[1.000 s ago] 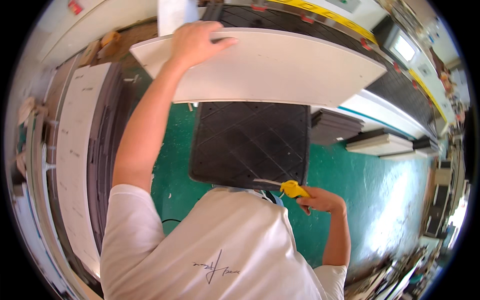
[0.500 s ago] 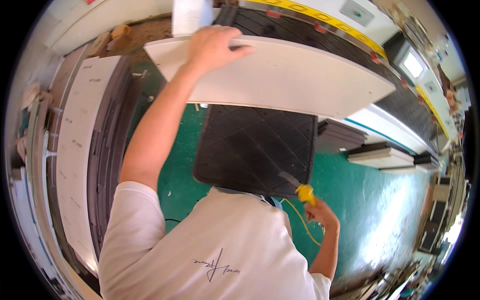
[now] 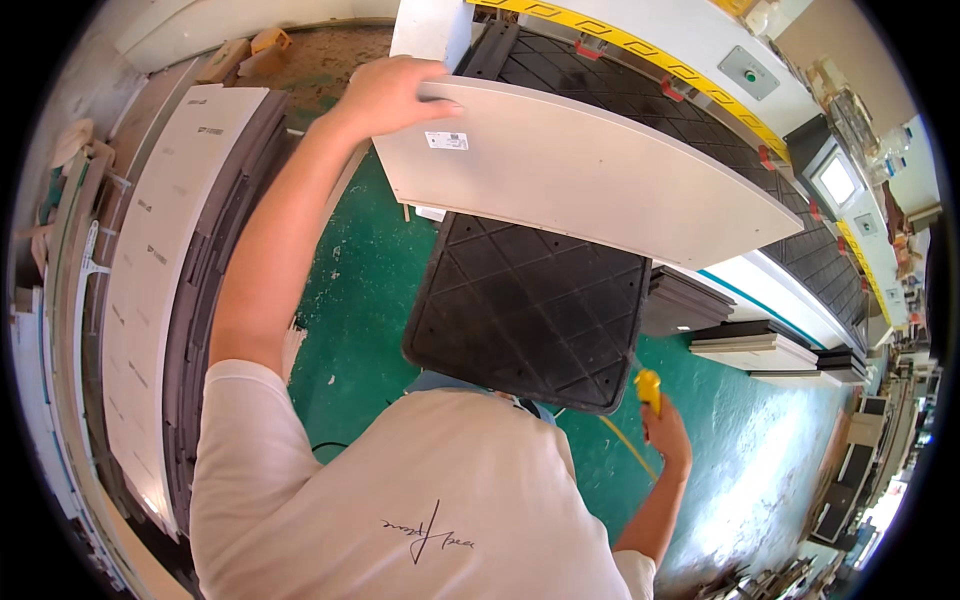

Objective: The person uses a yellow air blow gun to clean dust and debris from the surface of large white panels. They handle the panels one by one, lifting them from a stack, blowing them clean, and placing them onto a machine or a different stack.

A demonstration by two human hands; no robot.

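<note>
A long pale board (image 3: 590, 180) is tilted up on its long edge above a black ribbed platform (image 3: 530, 300). My left hand (image 3: 395, 92) grips the board's upper edge near its left end, thumb on the face towards me, close to a small white label (image 3: 446, 141). The fingers behind the board are hidden. At the lower right, my right hand (image 3: 668, 430) is wrapped around a yellow air blow gun (image 3: 649, 388), held beside the platform's near right corner. A yellow hose (image 3: 630, 447) hangs by that hand.
Stacked boards (image 3: 165, 270) stand along the left. Beyond the board runs a machine with a black ribbed bed (image 3: 570, 85) and a yellow-marked rail (image 3: 640, 50). More panels (image 3: 755, 345) lie low at the right on the green floor (image 3: 735, 440).
The board has shifted right, and its label now shows. My left hand sits nearer its left end. My right hand has moved slightly right with the blow gun, away from over the platform.
</note>
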